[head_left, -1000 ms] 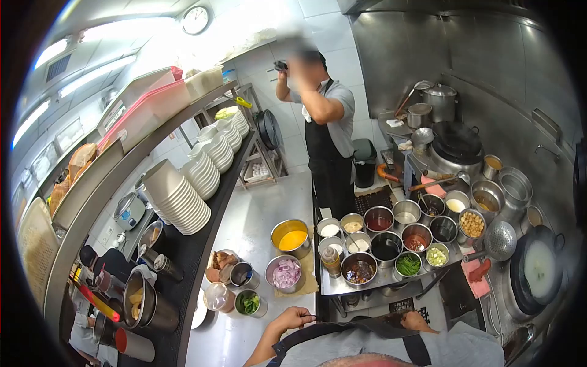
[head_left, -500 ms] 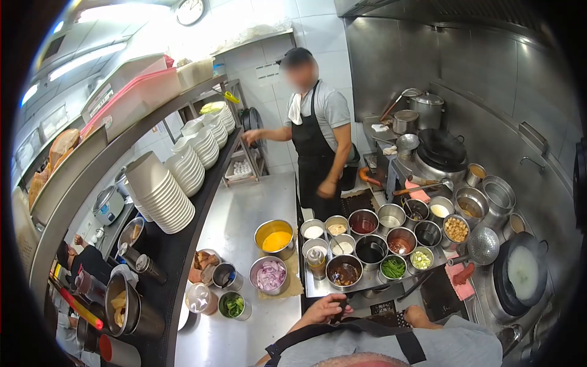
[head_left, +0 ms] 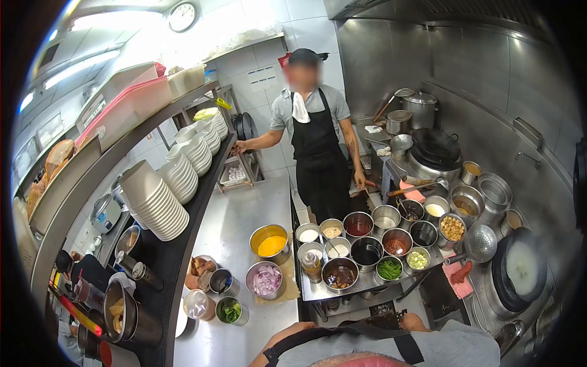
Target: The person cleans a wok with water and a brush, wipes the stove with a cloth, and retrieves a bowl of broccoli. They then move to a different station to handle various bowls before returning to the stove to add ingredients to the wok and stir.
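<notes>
At the lower centre, my left hand [head_left: 298, 331] is low against my dark apron, its fingers hidden. My right hand [head_left: 413, 322] is a small rounded shape in front of my body, below the rack of pots; its fingers cannot be made out. Nothing shows in either hand. Nearest above them is a steel stand [head_left: 361, 286] bearing metal pots, among them one of brown sauce [head_left: 340, 274], one of chopped greens [head_left: 389, 268] and a squat bottle [head_left: 312, 266]. To the left, a pot of sliced onion [head_left: 265, 280] and one of yellow liquid [head_left: 270, 244] sit on the steel counter [head_left: 244, 208].
A co-worker [head_left: 318, 134] in a black apron stands beyond the pots, one hand at the shelf. At right are a wok of pale liquid [head_left: 521, 264], a perforated ladle [head_left: 480, 244] and a dark wok [head_left: 436, 147]. White bowls [head_left: 156, 205] stack on the left shelf.
My left hand has dropped from its raised position near the pots to against my apron. The co-worker has straightened and turned towards the camera, one hand still by the shelf. The view has shifted slightly.
</notes>
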Demonstrator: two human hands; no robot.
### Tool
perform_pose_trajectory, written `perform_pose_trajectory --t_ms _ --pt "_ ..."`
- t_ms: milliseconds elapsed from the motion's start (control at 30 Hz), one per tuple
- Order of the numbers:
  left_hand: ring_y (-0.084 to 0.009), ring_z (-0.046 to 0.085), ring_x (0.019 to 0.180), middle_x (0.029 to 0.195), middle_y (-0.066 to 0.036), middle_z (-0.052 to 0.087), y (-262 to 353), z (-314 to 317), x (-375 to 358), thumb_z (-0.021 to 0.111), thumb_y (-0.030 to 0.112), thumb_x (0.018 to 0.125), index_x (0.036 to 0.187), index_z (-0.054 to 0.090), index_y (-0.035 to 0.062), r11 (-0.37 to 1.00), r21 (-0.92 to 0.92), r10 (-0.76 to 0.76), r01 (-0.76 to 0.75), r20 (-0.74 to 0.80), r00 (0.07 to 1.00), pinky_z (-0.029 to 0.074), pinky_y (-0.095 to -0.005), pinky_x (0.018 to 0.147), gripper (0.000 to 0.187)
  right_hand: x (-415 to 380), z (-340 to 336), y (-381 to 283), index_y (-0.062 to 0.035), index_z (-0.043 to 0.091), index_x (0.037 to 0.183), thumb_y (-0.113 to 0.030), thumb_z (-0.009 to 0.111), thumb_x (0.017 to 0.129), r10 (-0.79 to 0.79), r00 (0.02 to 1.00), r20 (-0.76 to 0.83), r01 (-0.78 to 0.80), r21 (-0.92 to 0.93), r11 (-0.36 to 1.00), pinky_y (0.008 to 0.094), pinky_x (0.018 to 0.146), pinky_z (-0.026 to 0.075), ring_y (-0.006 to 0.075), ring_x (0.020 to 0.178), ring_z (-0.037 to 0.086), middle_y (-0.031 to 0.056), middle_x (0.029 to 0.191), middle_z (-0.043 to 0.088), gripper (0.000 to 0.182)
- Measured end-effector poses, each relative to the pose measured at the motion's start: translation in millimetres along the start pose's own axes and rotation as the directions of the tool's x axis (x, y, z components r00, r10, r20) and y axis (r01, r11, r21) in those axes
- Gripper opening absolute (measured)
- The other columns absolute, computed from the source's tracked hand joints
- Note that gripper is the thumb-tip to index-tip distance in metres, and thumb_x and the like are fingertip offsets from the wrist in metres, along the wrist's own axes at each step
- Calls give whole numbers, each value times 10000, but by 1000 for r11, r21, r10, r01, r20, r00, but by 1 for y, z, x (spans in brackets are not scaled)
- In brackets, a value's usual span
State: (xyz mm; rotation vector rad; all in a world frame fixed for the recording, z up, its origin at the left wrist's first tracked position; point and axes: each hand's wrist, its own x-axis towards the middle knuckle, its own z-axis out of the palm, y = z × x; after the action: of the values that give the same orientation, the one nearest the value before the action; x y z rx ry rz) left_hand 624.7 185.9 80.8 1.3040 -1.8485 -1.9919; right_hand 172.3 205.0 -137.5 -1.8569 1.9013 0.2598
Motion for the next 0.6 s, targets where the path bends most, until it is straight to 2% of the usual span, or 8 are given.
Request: perform_pose_trajectory --t_ms 100,233,300,333,367,433,467,600 --pt "-70 586 854 1010 -63 640 12 -9 -14 582 75 899 1172 533 10 946 -321 44 -35 20 999 474 -232 723 285 -13 -17 3 -38 708 827 -174 584 736 56 998 -41 -52 81 995 428 790 513 339 864 653 188 871 670 206" --pt "-80 592 870 993 -87 639 20 -16 -6 578 65 895 1170 534 13 864 -497 101 -81 15 995 459 -205 717 283 -10 -21 2 -41 708 836 -184 576 748 61 996 -66 -57 56 997 433 790 512 342 864 652 191 873 669 213" --pt "-101 601 906 1022 -105 633 25 -12 13 577 41 885 1159 539 16 559 -803 378 -206 27 925 454 -201 748 278 -7 -26 -7 -35 705 838 -193 566 760 23 997 -76 -18 61 998 432 788 512 342 868 650 195 872 667 225" --pt "-111 593 950 1072 -95 621 24 -1 25 569 9 875 1194 529 12 473 -837 352 -276 -108 930 439 -197 767 322 -10 -35 -17 -35 705 838 -193 566 760 23 996 -83 -18 62 998 432 788 512 342 868 650 195 872 667 225" --pt "-111 593 950 1072 -95 621 22 4 37 569 9 875 1194 529 12 475 -834 357 -279 -106 928 439 -197 767 322 -14 -46 -28 -35 704 836 -195 566 758 35 999 -26 -32 111 993 435 788 512 343 864 650 191 869 668 226" --pt "-120 589 985 1146 -96 606 11 5 60 555 4 878 1255 504 10 721 -615 292 -319 -148 945 444 -220 806 381 -15 -48 -35 -35 704 834 -197 566 756 46 998 32 -51 157 986 438 788 511 345 860 649 186 866 669 227" --pt "-143 539 1091 1235 -96 563 1 6 68 554 72 907 1285 483 20 884 -361 268 -298 -132 954 425 -265 896 388 -11 -39 -33 -34 703 835 -201 563 757 18 999 -27 -13 166 986 440 790 510 345 858 648 183 865 670 232" --pt "-129 552 1054 1165 -67 605 -36 4 74 577 121 907 1252 521 5 991 -90 103 -96 70 992 424 -264 894 368 -13 -33 -33 -36 704 836 -222 580 755 8 998 -67 2 144 990 446 800 503 347 858 645 168 869 674 237"
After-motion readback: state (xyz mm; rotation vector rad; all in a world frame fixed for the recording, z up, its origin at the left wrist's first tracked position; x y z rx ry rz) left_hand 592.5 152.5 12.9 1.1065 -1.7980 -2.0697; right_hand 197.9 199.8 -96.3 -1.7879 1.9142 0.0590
